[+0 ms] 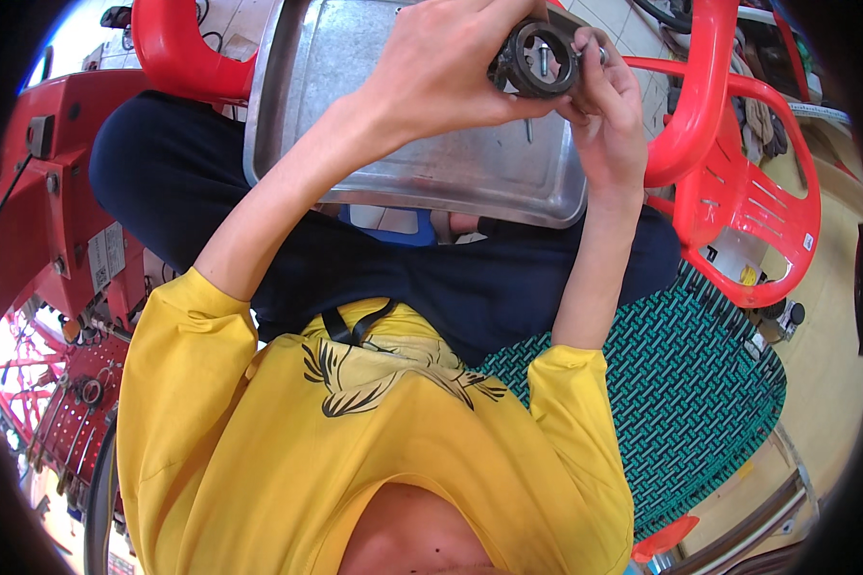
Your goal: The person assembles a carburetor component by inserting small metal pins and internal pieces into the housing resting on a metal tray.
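Observation:
My left hand is closed round a black ring-shaped metal part with a wide round opening, held up over a metal tray. My right hand is closed at the ring's right side, its fingertips pinching a small shiny metal piece that looks like a bolt head or nut. Whether this piece is seated in the ring I cannot tell, since my fingers cover part of it. Through the ring's opening a bolt shows. Another thin metal pin or bolt lies on the tray beneath my hands.
Red plastic chairs stand to the right, and another red plastic piece is at the tray's far left. Red machinery fills the left side. A green-and-black woven seat is at lower right.

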Action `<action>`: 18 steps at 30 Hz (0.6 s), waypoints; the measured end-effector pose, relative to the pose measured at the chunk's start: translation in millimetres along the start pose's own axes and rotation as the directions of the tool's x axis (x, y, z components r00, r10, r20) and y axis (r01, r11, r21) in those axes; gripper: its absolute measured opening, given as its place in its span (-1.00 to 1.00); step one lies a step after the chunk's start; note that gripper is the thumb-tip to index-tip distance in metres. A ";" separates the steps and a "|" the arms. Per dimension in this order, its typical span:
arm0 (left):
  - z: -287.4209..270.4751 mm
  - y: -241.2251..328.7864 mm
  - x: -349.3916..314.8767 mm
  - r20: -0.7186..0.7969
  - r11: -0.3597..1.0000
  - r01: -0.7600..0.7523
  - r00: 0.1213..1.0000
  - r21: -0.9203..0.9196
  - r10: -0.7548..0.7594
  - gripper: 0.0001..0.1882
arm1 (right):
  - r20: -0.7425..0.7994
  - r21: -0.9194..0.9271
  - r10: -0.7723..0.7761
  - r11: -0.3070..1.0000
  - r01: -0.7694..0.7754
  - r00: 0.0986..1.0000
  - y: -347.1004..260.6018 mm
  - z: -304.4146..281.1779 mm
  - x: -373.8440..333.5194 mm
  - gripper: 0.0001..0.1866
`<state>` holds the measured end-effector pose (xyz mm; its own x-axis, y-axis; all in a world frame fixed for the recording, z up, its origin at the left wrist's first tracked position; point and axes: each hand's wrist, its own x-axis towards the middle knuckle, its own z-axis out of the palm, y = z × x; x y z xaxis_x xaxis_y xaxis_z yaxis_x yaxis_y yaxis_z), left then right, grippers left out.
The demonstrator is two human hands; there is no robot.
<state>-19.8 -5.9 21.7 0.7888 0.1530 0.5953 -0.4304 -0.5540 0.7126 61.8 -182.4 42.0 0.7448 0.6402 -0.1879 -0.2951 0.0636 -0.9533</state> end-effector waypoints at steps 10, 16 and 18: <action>0.2 -0.3 -0.6 0.023 1.000 -0.011 1.000 0.027 0.010 -0.45 | -0.044 -0.098 0.002 0.995 -0.006 0.999 11.9 -26.8 2.7 -0.60; -0.7 1.7 0.0 0.052 0.999 0.021 0.998 0.040 -0.023 -0.45 | 0.003 -0.059 -0.018 0.998 0.018 1.000 6.6 -14.5 2.5 -0.58; 0.3 0.6 -0.5 0.057 0.999 0.008 0.998 0.048 -0.010 -0.46 | -0.111 -0.087 0.017 0.996 -0.027 0.994 4.8 -2.3 0.3 -0.55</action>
<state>-20.4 -6.5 21.8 0.8172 0.1115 0.5655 -0.4027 -0.5915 0.6985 62.0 -183.7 36.8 0.8014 0.5526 -0.2289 -0.2615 -0.0206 -0.9650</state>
